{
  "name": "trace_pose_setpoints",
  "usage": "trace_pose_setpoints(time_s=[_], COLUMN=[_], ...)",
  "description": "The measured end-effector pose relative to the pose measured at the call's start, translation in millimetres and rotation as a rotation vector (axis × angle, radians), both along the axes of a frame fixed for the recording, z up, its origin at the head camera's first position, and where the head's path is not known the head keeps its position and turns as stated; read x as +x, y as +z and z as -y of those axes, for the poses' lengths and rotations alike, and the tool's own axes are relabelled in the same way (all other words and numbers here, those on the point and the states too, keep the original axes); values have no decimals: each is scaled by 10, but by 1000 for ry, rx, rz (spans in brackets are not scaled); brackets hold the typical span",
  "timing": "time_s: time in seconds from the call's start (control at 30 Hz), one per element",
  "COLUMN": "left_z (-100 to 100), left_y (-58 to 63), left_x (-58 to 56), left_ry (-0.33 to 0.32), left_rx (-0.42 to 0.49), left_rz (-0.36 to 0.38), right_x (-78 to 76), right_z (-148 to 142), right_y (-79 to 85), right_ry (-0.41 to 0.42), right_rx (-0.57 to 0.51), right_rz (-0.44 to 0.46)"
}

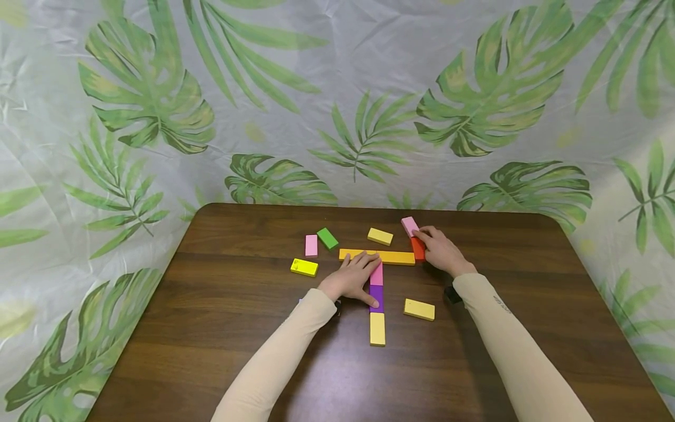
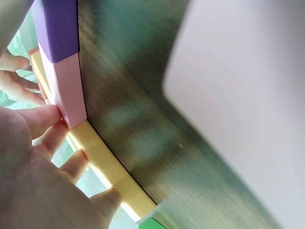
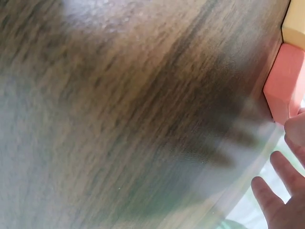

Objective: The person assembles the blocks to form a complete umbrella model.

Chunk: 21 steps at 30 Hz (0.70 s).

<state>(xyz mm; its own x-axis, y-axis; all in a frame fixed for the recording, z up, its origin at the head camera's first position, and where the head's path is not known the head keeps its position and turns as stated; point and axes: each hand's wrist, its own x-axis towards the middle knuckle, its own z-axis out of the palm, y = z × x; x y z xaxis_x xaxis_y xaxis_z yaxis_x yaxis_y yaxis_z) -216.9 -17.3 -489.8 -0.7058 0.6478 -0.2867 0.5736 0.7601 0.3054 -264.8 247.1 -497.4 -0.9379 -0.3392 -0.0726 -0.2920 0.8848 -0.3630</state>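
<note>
My left hand (image 1: 354, 278) lies spread over the place where an upright column meets a long orange bar (image 1: 398, 258). Its fingertips touch the bar, and the thumb rests by the purple block (image 1: 376, 291). That column has a pink block (image 1: 377, 274) at the top, the purple one in the middle and a pale yellow block (image 1: 377, 329) at the bottom. My right hand (image 1: 444, 252) touches the red block (image 1: 418, 250) at the bar's right end. In the right wrist view, fingertips meet the red block's (image 3: 283, 78) far end while other fingers extend loosely.
A light pink block (image 1: 409, 226) adjoins the red one at the back. Yellow blocks lie behind the bar (image 1: 380, 236) and right of the column (image 1: 419, 309). Green (image 1: 327, 238), pink (image 1: 312, 245) and bright yellow (image 1: 304, 267) blocks lie leftward. Leaf-patterned fabric (image 1: 364, 140) hangs behind the wooden table (image 1: 221, 316).
</note>
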Motion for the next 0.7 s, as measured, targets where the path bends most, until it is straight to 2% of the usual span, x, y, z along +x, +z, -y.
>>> trace_pose_setpoints(time_s=[0.7], left_z=[2], left_y=[6], left_x=[-2], left_ry=[-1], left_rx=[11], left_rz=[1], right_x=[23], right_z=[-32], right_y=[-39], right_ry=[33], right_rx=[-3], right_rz=[-49])
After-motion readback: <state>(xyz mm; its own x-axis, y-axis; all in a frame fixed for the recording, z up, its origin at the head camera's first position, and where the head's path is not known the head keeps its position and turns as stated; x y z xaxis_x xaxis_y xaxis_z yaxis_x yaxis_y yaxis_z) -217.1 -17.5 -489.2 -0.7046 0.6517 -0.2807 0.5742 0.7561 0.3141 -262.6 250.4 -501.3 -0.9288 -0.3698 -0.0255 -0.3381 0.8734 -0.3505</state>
